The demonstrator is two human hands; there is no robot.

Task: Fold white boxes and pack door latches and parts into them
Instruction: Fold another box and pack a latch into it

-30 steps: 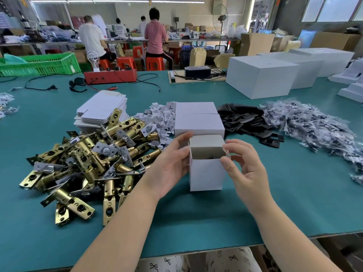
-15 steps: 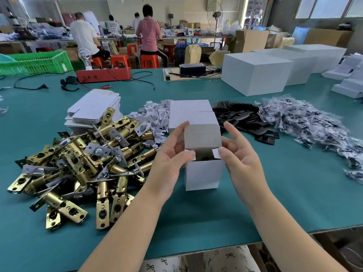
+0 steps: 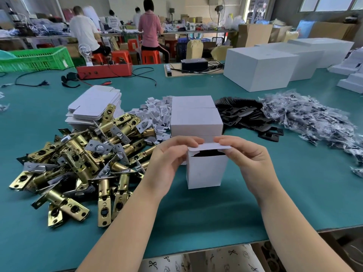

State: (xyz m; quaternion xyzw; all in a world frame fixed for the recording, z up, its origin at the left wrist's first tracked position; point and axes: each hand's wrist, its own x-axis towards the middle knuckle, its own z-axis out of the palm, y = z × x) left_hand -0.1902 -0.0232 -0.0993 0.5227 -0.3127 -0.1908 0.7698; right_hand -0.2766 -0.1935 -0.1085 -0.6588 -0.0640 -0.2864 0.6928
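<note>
Small white box (image 3: 206, 171) upright on the green table (image 3: 294, 193); left hand (image 3: 167, 163) and right hand (image 3: 249, 163) both pinching its top flap (image 3: 210, 147); brass latches (image 3: 78, 163) heaped just left

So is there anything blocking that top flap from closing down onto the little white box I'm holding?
Nothing visible. Both the left hand and right hand pinch the flap directly; only a dark open gap lies between it and the small white box.
</note>
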